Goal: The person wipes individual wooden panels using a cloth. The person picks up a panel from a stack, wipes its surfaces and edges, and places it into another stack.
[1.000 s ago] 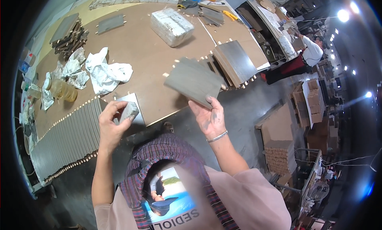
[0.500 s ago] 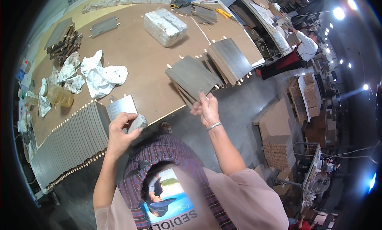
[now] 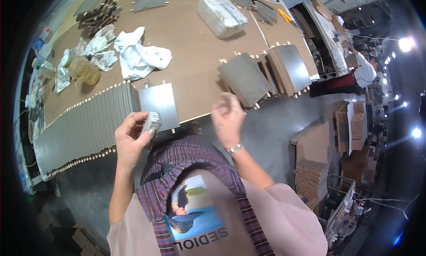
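My left hand (image 3: pixel 133 134) is closed round a small grey block (image 3: pixel 153 121), which looks like a sanding block. Below it on the table lies a flat grey panel (image 3: pixel 159 103) with wooden dowels at its edges. Beside that panel, a long row of similar upright grey panels (image 3: pixel 88 118) runs along the front edge. My right hand (image 3: pixel 228 116) hovers off the table's front edge, slightly blurred, fingers loosely bent and nothing visible in them. Just right of it, a tilted grey panel (image 3: pixel 244 78) leans against a stack of dowelled panels (image 3: pixel 290 67).
A wrapped pale block (image 3: pixel 222 16) stands at the back. White cloths (image 3: pixel 140 54) and a jar of yellowish liquid (image 3: pixel 82 69) lie to the left. More panels (image 3: pixel 97 12) are piled at the far left. Another person (image 3: pixel 364 72) stands off to the right.
My right hand has drawn away from the tilted panel on the right, toward the left. The view has shifted, so the table's things sit farther right. The block stays in my left hand.
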Tool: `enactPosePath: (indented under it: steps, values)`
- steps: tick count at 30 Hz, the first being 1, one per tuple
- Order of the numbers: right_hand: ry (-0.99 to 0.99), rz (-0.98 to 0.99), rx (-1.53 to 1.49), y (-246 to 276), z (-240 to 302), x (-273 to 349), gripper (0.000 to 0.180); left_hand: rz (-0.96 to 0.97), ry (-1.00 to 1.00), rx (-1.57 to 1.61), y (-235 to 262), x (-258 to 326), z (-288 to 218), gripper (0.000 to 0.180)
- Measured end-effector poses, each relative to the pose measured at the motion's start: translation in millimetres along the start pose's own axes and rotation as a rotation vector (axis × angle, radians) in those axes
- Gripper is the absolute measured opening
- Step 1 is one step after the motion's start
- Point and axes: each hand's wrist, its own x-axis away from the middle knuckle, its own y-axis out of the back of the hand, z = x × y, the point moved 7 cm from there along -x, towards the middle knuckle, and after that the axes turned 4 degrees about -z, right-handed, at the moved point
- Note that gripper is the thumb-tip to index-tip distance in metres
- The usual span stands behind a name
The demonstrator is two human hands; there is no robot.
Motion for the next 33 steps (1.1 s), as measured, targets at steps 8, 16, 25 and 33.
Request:
enactPosePath:
  steps: [8, 16, 25, 33]
  values:
    - [0.428, 0.482, 0.679, -179, 1, 31, 0.086, -0.104, -0.031, 0.007, 26, 25, -15, 0.033]
    - [0.361, 0.527, 0.791, -192, -16, 26, 0.088, -0.094, 0.014, 0.017, 19, 35, 6, 0.035]
    - [0.360, 0.554, 0.786, -199, -27, 20, 0.098, -0.064, 0.000, -0.083, 5, 24, -5, 0.033]
    - [0.296, 0.531, 0.748, -166, -28, 4, 0.094, -0.050, 0.019, 0.006, -4, 28, -8, 0.033]
